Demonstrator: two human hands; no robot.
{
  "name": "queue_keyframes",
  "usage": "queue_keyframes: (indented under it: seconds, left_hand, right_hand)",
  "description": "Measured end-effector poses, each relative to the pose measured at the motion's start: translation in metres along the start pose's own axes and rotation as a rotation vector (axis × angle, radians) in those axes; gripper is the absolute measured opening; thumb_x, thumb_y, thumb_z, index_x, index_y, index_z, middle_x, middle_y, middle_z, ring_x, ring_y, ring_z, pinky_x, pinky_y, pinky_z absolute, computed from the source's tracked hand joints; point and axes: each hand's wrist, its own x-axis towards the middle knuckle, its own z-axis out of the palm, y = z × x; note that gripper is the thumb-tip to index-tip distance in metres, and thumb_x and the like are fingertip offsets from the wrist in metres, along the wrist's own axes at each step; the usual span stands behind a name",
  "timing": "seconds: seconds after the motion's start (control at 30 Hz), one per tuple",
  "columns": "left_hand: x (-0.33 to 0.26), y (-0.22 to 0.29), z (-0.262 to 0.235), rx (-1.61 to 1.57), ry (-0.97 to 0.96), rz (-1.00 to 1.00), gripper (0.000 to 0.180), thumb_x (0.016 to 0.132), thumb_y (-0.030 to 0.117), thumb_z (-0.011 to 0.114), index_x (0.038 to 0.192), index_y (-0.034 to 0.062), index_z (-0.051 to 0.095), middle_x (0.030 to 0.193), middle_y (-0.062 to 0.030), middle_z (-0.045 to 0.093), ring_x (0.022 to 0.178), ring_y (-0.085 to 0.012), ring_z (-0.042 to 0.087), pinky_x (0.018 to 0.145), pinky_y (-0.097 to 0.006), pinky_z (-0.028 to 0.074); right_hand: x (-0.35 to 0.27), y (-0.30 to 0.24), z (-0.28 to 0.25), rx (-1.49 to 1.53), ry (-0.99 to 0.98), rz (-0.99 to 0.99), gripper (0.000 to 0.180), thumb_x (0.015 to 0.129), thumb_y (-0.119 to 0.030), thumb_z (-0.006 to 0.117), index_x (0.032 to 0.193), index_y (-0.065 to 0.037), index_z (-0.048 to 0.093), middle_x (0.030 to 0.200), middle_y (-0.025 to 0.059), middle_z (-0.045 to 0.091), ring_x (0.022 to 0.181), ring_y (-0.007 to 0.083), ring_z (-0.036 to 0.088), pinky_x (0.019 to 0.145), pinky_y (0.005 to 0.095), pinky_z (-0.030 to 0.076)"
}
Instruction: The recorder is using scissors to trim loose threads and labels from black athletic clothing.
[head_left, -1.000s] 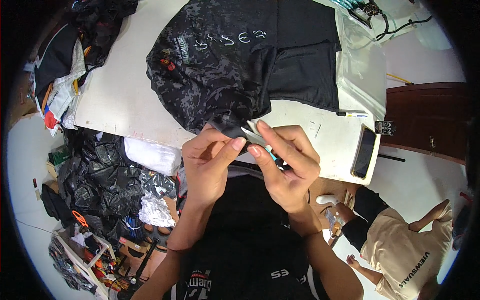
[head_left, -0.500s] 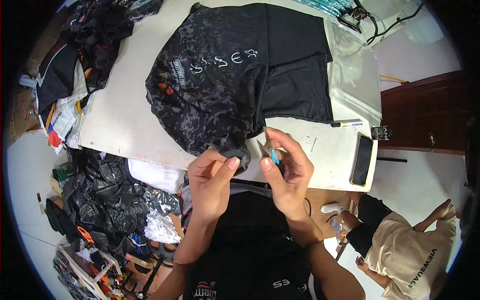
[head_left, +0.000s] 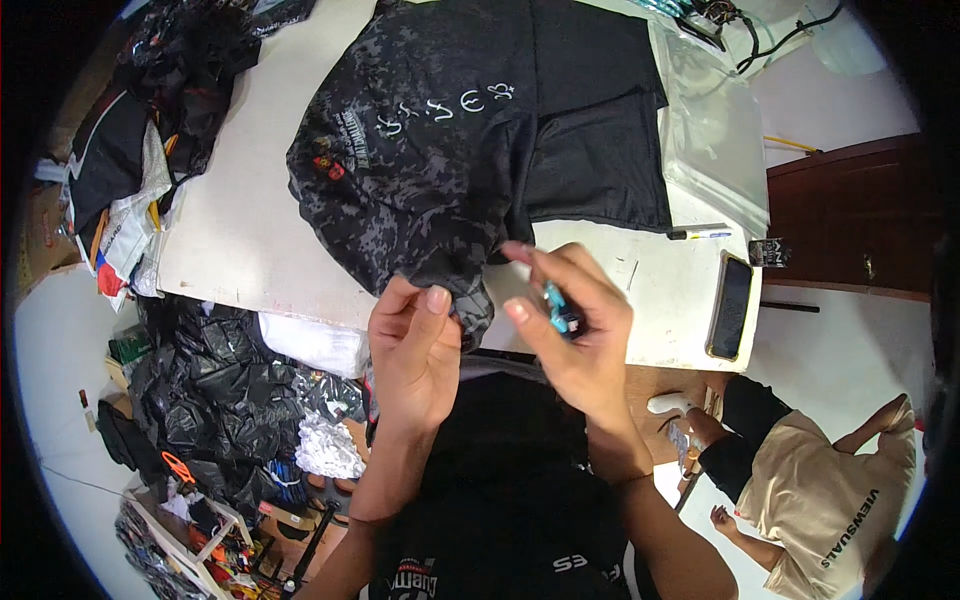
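While the left hand (head_left: pixel 415 345) clamps a bunched fold of a soft camouflage-print garment (head_left: pixel 390 200) at the near edge of the white bench (head_left: pixel 240 240), the right hand (head_left: pixel 585 345) curls round a small teal-and-black tool (head_left: pixel 553 296), its thumb and forefinger tips apart. The garment's rounded, wrinkled mass spreads toward the far edge, beside flat, straight-sided black cloth (head_left: pixel 595 160). Glossy clear plastic (head_left: pixel 712 140) lies along the right edge; a slim rectangular phone (head_left: pixel 730 305) rests by the near right corner.
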Motion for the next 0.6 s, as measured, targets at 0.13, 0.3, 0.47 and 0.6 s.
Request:
queue_keyframes:
  seconds: [0.13, 0.3, 0.47, 0.6]
  left_hand:
    - [-0.001, -0.001, -0.002, 0.056, -0.007, 0.036, 0.009, 0.086, -0.004, 0.053, 0.093, 0.0013, 0.056, 0.085, -0.0037, 0.061, 0.08, -0.0074, 0.056, 0.075, -0.023, 0.045]
    - [-0.005, 0.002, 0.003, 0.052, -0.037, 0.015, 0.008, 0.085, -0.006, 0.054, 0.089, 0.0009, 0.055, 0.085, -0.0038, 0.061, 0.078, -0.0073, 0.056, 0.073, -0.021, 0.044]
    - [-0.006, -0.003, -0.004, 0.156, -0.048, 0.078, 0.009, 0.083, -0.008, 0.055, 0.088, 0.0003, 0.055, 0.084, -0.0042, 0.061, 0.076, -0.0068, 0.056, 0.072, -0.02, 0.043]
    - [-0.011, -0.004, -0.005, 0.246, -0.077, 0.122, 0.009, 0.081, -0.008, 0.058, 0.086, -0.0001, 0.056, 0.083, -0.0049, 0.062, 0.076, -0.0064, 0.056, 0.072, -0.019, 0.041]
  right_hand:
    - [-0.001, -0.016, -0.009, -0.251, 0.037, 0.088, 0.041, 0.073, -0.006, 0.071, 0.111, 0.001, 0.059, 0.077, 0.0035, 0.051, 0.064, 0.0071, 0.045, 0.055, 0.0192, 0.038]
    - [-0.009, -0.024, -0.008, -0.409, 0.027, 0.022, 0.042, 0.075, -0.007, 0.069, 0.114, 0.002, 0.058, 0.078, 0.0053, 0.051, 0.064, 0.0088, 0.048, 0.055, 0.0192, 0.039]
    - [-0.006, -0.032, -0.001, -0.253, 0.04, 0.096, 0.04, 0.07, -0.005, 0.073, 0.108, 0.001, 0.061, 0.077, 0.005, 0.054, 0.064, 0.008, 0.051, 0.054, 0.0186, 0.04]
    - [-0.002, -0.017, 0.006, -0.132, 0.018, 0.06, 0.029, 0.064, 0.003, 0.075, 0.09, 0.001, 0.063, 0.076, 0.0049, 0.059, 0.064, 0.0074, 0.054, 0.054, 0.0198, 0.042]
